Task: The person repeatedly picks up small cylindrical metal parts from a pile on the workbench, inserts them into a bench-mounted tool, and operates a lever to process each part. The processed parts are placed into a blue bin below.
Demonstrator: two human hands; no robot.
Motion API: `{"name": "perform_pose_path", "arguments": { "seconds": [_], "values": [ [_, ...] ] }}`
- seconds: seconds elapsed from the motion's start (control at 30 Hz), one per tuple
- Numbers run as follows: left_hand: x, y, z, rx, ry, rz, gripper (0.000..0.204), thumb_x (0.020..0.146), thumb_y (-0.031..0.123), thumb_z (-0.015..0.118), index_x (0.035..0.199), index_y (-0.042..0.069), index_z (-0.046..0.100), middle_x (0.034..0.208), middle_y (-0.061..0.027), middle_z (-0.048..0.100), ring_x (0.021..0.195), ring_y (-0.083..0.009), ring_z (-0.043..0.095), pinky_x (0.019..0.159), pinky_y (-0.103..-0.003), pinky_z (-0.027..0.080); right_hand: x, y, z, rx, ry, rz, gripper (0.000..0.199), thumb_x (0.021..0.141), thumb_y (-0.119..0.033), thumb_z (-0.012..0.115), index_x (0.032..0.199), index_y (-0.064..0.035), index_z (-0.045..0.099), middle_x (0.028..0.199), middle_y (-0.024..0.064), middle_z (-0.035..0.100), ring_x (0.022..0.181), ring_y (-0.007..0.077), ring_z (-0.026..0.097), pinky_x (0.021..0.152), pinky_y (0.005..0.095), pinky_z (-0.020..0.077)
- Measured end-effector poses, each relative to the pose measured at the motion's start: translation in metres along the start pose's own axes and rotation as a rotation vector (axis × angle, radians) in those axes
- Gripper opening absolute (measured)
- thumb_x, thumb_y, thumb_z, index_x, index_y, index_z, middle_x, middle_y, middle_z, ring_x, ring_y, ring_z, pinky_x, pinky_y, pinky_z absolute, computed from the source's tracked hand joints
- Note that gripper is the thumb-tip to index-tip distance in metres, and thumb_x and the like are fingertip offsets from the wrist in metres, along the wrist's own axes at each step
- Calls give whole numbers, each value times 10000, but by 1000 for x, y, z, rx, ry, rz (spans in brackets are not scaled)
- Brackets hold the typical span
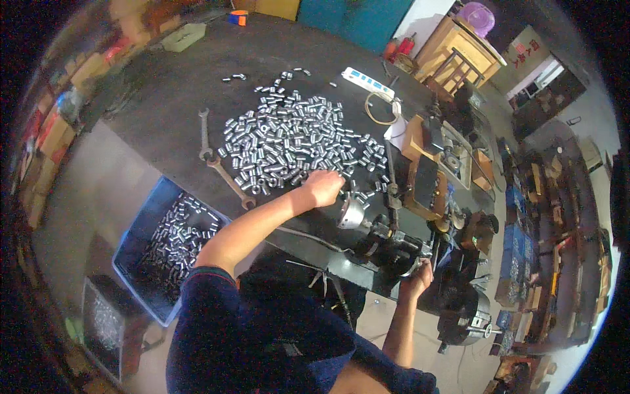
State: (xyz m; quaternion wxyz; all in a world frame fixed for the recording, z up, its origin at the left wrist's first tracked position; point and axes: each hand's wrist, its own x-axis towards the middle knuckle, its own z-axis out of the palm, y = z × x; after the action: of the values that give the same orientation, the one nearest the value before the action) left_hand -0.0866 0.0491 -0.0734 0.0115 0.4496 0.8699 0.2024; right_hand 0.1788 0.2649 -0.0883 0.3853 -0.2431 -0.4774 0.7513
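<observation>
Lettering [533, 45] is showing beyond the chuck [352, 213], metal sleeves [289, 138] lying leftward by your left hand [323, 188]; grip unclear, right hand [419, 278] likewise.

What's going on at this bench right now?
A person has the left hand at the near edge of a big pile of small shiny metal cylinders, close to a round chuck. The right hand is at the far end of the small bench machine; what either hand grips is unclear. Two wrenches lie left of the pile, and a blue bin below holds more cylinders.
</observation>
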Motion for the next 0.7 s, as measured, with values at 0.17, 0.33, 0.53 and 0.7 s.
{"name": "perform_pose_path", "arguments": {
  "seconds": [0.17,0.33,0.53,0.7],
  "values": [
    [-11,5,-10,39,-80,-73,179,734,195,507,747,29,571,716,-159,595,709,-326,588,639,-440,461,-14,2,-3,64,56,-24,216,815,-258,513,818,-41,515,644,-36,440,462,45,347,402,186,262],
    [-18,7,-16,100,-27,-97,163,720,178,505,727,34,579,678,-161,595,687,-308,595,605,-408,471,-16,-8,3,-7,-15,19,227,818,-264,509,840,-38,509,631,-40,420,460,36,338,397,175,250],
    [-44,14,-58,-916,127,-196,105,734,101,565,780,7,563,615,-71,557,529,-148,552,516,-283,451,-14,-5,-5,17,59,44,207,821,-251,506,831,-44,517,616,-38,439,469,35,358,391,156,262],
    [-88,38,-85,-1290,98,-29,181,769,42,580,923,-51,566,739,-66,590,627,-110,571,594,-231,460,-14,-6,-3,-19,15,29,211,823,-252,503,826,-42,521,631,-38,451,482,34,370,393,158,267]
  ]
}}
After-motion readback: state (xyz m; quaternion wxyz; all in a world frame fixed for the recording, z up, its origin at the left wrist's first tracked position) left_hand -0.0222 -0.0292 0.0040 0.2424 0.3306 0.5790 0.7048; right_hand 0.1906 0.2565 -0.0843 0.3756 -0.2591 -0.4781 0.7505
